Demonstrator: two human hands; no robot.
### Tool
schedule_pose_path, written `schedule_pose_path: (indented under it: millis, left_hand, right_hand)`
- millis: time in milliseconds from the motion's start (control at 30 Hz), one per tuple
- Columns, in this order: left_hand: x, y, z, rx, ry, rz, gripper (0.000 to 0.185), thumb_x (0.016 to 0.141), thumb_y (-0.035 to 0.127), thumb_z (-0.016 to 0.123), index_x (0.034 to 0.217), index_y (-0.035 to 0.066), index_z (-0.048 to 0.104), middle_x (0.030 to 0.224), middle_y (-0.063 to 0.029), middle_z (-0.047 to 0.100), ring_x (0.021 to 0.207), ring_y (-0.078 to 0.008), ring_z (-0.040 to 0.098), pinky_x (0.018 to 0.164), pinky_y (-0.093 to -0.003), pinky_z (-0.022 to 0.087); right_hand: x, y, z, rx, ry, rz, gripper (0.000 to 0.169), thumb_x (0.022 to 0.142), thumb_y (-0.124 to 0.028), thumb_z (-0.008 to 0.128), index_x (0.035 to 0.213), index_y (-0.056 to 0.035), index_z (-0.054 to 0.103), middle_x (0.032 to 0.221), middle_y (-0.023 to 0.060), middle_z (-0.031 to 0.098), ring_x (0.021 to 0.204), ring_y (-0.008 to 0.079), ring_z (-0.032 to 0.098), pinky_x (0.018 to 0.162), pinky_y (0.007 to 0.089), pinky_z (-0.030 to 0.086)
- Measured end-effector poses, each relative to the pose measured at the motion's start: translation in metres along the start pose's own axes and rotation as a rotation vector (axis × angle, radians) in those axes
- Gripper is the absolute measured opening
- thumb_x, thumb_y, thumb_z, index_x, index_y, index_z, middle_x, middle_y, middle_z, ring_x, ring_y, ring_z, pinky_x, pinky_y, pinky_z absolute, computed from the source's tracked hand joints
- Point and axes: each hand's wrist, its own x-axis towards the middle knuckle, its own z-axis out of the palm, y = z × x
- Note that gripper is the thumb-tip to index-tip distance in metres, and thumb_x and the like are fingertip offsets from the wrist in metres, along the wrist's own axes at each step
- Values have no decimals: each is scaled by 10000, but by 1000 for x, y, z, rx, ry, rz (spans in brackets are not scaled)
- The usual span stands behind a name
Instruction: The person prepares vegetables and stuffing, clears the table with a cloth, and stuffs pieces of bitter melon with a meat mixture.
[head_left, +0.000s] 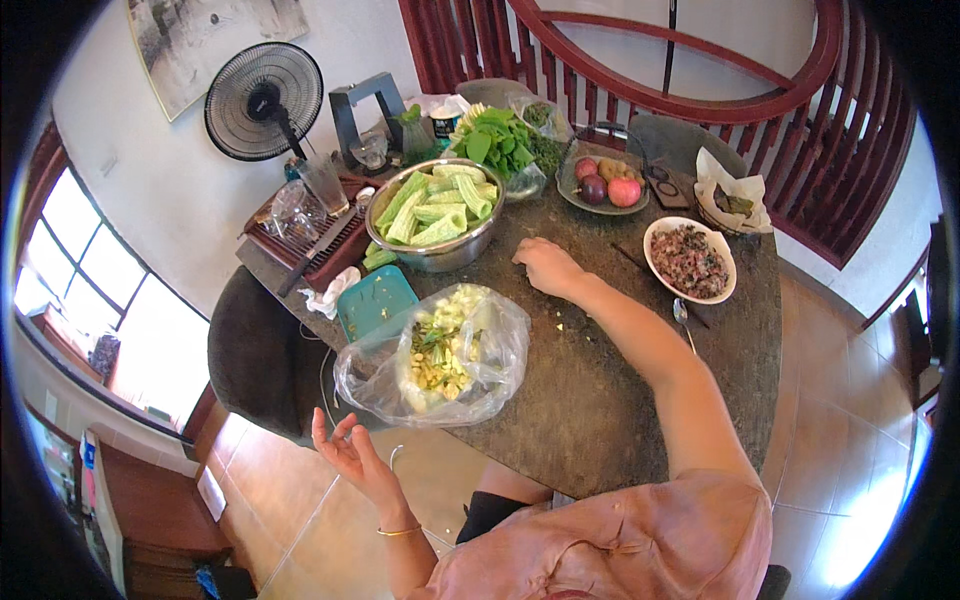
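Note:
My right hand (551, 268) rests on the dark table (592, 405), its fingers curled; whether something small is between them cannot be told. My left hand (352, 454) is raised off the table's near left edge, palm up, fingers apart and holding nothing. Between the two hands lies an open clear plastic bag (502, 367) with yellow-green scraps (442, 371) in it. Left of my right hand stands a steel bowl (442, 259) full of cut, peeled ridged gourds (439, 210). A teal plastic tray (375, 300) with small bits on it sits partly behind the bag.
A knife (319, 251) lies across a wooden tea tray (337, 262) with glassware. Leafy greens (495, 142), a fruit basket (600, 206), a bowl of mixed rice (690, 259), a spoon (682, 319) and a paper-lined basket (731, 199) stand around the table. A fan (264, 101) is behind.

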Motion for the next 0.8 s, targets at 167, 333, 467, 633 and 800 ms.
schedule_pose_path:
  millis: [167, 333, 467, 633, 800]
  left_hand:
    - [1, -7, 3, -97, -16, -64, 546, 910, 10, 548, 1420, 40, 355, 1418, -36, 406, 1003, -119, 513, 823, -226, 429]
    - [0, -7, 5, -113, -6, -45, 563, 909, 21, 575, 1425, 44, 351, 1360, -63, 445, 997, -119, 522, 819, -235, 447]
    - [18, -15, -4, -137, 40, -60, 522, 920, 43, 581, 1403, 49, 384, 1263, -63, 531, 944, -93, 548, 795, -227, 460]
    - [77, -39, -19, -112, 153, -10, 419, 923, 47, 584, 1326, 37, 469, 1196, -50, 573, 889, -77, 560, 769, -225, 471]
    - [161, -81, -9, 263, -170, 198, 220, 867, 32, 621, 1083, 51, 652, 1054, -83, 630, 906, -151, 597, 802, -263, 484]
  right_hand:
    - [-58, -30, -40, 110, -163, -145, 232, 776, 22, 529, 955, 2, 675, 963, 150, 611, 992, 335, 573, 882, 415, 477]
    - [-99, -68, -71, 136, -194, -202, 214, 788, -37, 593, 990, -10, 659, 965, 151, 609, 980, 322, 572, 874, 407, 474]
    - [-120, -59, -78, 110, -169, -184, 154, 786, -21, 615, 939, -19, 631, 961, 134, 600, 950, 323, 579, 819, 409, 483]
    - [-101, -56, -78, 77, -7, -135, 177, 787, 33, 617, 955, -22, 618, 865, 116, 603, 818, 304, 605, 732, 367, 504]
    - [-41, -143, -103, 438, 248, 18, 239, 839, 30, 636, 1068, -35, 616, 870, 89, 623, 769, 167, 630, 700, 286, 508]
